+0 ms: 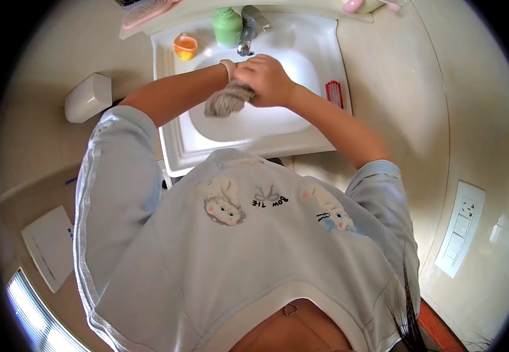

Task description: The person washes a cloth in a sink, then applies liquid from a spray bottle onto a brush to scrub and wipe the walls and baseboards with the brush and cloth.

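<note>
Over the basin of the white sink [175, 155], my two hands are pressed together around a crumpled grey-brown cloth [229, 101]. My right hand [264, 81] is closed on it, and the bunched end sticks out toward the lower left. My left hand, with a pale band [228, 68] at its wrist, meets the right one there; its fingers are hidden behind the right hand. Just beyond my hands is the metal faucet [245, 46]. No water stream can be made out.
On the sink's back ledge stand a green bottle [227, 29] and an orange-and-yellow cup [185, 47]. A red-edged brush [334, 94] lies on the right rim. A white dispenser-like box [89, 98] is at the left wall, and a switch panel [460, 229] at the right.
</note>
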A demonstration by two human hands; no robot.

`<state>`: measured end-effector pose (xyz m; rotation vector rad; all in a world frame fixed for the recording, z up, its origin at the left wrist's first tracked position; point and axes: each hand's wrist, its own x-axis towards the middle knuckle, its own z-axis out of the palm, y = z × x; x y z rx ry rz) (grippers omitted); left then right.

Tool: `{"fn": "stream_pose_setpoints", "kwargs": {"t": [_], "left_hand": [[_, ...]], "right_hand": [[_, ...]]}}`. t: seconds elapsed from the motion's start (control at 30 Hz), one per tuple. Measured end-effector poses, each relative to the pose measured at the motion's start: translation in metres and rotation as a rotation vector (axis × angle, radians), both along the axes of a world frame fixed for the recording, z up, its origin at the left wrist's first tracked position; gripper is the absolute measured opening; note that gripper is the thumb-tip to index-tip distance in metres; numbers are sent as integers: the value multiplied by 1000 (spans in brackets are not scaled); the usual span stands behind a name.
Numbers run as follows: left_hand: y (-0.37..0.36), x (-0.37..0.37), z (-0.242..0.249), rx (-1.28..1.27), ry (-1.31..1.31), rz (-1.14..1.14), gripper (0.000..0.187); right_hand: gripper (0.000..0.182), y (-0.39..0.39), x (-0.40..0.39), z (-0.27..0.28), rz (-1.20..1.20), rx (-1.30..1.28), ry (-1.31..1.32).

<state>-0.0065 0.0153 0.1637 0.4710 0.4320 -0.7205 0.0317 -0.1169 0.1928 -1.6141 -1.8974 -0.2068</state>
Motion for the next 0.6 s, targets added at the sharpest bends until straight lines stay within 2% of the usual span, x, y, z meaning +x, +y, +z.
{"fn": "stream_pose_setpoints", "kwargs": {"t": [0.07, 0.1, 0.17, 0.2, 0.23, 0.27, 0.3, 0.33, 0.37, 0.43, 0.47, 0.5, 0.57, 0.6], "left_hand": [[1, 2, -2, 39, 16, 14, 33], [1, 4, -2, 67, 24, 31, 33], [4, 2, 0, 173, 52, 94, 34], [3, -1, 3, 292, 49, 177, 34], [2, -6, 4, 294, 48, 176, 34], [-2, -12, 3, 728, -200, 267, 38], [-6, -19, 3, 1158, -458, 352, 43], [-12, -24, 2, 1160, -463, 350, 43], [-18, -31, 0, 1470, -699, 264, 50], [-34, -46, 2, 2063, -1181, 38, 63], [-45, -51, 4, 2323, -1127, 59, 67], [-43, -50, 3, 2326, -1126, 57, 67], [-31, -38, 2, 1938, -1026, 244, 68], [-30, -33, 1, 1835, -926, 373, 59]], "right_hand": [[30, -2, 12, -1, -86, 104, 188], [29, -7, 14, -5, -266, -20, 450], [33, -7, 28, -29, -471, 208, 867], [33, -5, 35, -34, -474, 207, 868], [34, -2, 42, -39, -698, 332, 985], [35, -2, 47, -45, -923, 460, 1095], [35, -2, 47, -50, -925, 463, 1095], [31, -2, 47, -55, -1028, 449, 1145], [27, 0, 47, -59, -1131, 433, 1195], [23, 6, 32, -54, -1119, 431, 1200], [22, 10, 24, -46, -1004, 443, 1485], [20, 12, 14, -34, -865, 449, 1763], [21, 15, 1, -16, -856, 495, 1815], [23, 17, -2, -13, -870, 537, 1760]]}}
